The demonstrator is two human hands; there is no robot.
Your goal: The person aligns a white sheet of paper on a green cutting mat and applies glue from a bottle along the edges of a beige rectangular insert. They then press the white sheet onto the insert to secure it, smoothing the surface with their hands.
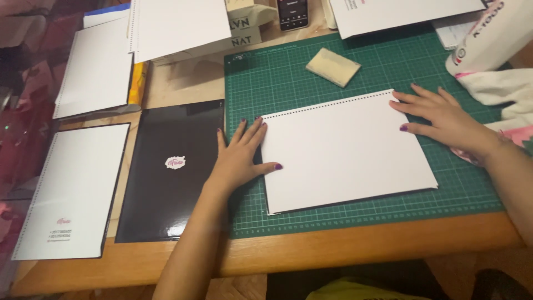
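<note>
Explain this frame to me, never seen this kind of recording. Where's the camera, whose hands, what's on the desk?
There is one view, from a camera on the person's head, looking down at their own bare hands. No machine is involved. The left hand and right hand lie flat with fingers spread on opposite edges of a stack of white punched sheets, gripping nothing. The stack lies on a green cutting mat on a wooden desk. On the mat's far side sits a small tan block. Left of the mat lie a black cover and more white sheets.
</note>
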